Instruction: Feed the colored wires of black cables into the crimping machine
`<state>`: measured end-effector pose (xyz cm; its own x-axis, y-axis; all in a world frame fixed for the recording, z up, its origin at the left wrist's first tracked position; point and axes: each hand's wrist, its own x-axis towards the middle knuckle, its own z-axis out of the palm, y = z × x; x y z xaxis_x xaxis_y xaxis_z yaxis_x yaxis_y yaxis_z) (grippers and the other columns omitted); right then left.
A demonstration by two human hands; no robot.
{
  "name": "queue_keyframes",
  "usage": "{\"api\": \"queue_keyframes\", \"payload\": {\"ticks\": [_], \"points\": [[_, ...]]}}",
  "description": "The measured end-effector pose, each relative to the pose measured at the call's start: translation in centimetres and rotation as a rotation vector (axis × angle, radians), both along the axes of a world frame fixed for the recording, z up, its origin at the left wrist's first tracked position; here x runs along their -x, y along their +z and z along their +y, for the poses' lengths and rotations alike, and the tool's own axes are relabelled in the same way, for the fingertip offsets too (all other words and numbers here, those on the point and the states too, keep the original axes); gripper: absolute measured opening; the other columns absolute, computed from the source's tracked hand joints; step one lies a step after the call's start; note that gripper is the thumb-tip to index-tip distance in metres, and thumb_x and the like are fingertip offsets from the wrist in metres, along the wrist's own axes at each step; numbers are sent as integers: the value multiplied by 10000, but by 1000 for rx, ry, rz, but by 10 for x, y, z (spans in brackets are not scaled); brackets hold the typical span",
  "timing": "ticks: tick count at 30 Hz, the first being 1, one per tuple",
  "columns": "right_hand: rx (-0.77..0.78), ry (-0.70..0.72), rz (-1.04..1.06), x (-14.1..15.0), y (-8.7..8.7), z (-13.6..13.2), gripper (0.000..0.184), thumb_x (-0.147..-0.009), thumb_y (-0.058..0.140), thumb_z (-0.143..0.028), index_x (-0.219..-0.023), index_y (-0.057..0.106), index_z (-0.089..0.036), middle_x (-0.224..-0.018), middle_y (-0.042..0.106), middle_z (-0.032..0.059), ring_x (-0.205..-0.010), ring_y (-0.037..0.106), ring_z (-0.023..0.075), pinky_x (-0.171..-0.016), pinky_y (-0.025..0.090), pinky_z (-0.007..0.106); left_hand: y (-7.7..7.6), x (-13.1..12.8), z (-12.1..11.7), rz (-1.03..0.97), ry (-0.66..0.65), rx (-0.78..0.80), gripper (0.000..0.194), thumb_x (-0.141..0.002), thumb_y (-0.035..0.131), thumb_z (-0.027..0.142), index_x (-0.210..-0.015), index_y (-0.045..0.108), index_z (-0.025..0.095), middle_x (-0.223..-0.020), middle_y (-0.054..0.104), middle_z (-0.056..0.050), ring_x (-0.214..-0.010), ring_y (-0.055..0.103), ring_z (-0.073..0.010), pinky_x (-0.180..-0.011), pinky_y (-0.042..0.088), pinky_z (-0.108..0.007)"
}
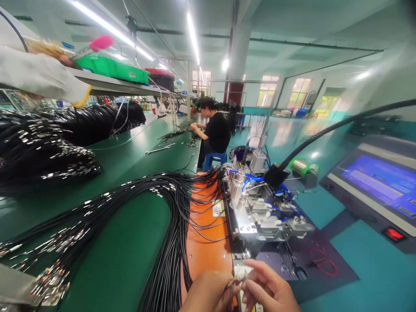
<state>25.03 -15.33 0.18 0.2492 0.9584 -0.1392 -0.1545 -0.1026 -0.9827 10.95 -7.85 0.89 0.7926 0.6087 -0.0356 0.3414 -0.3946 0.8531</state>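
Your left hand pinches small wire ends at its fingertips. Right hand just beside them; can't tell its grip.

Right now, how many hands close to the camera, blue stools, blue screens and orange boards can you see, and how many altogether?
Close hands, left hand and right hand: 2
Blue stool: 1
Blue screen: 1
Orange board: 1
Total: 5

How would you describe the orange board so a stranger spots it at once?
From the big green table, go right to the silver machine. The orange board lies between them, black cables crossing its far part; its flat, bright orange surface sets it apart from both.
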Motion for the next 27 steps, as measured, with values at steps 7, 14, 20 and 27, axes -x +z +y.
{"api": "queue_keyframes", "payload": {"ticks": [7,14,20,27], "points": [[-9,31,56,9,12,8,254,-616,673,-328,-765,562,-155,-592,496,-36,-502,496,120,-403,436,220,16,-5,3,-155,83,99,271,-856,403,392,-733,485,165,-659,580,6,-589,598,-122,-522,454,-181],[-62,-54,-322,18,7,15,93,-639,571,-243,-600,546,-162,-499,505,-30,-419,469,110,-404,358,217,7,-15,0,-158,275,-16,191,-831,420,334,-709,420,188,-628,541,27,-499,540,-108,-441,429,-184],[-7,-87,-242,1,-2,15,176,-643,522,-344,-585,513,-178,-403,526,-17,-365,506,145,-384,418,245,74,16,7,-233,486,-221,307,-867,288,305,-1103,439,179,-886,617,-57,-624,560,-141,-589,448,-246],[12,-104,-179,-25,-37,-5,153,-668,572,-294,-574,563,-173,-440,536,-23,-374,502,129,-392,411,226,100,33,10,301,316,-389,394,-816,409,423,-504,433,183,-469,342,43,-441,253,-103,-449,190,-228]]}}
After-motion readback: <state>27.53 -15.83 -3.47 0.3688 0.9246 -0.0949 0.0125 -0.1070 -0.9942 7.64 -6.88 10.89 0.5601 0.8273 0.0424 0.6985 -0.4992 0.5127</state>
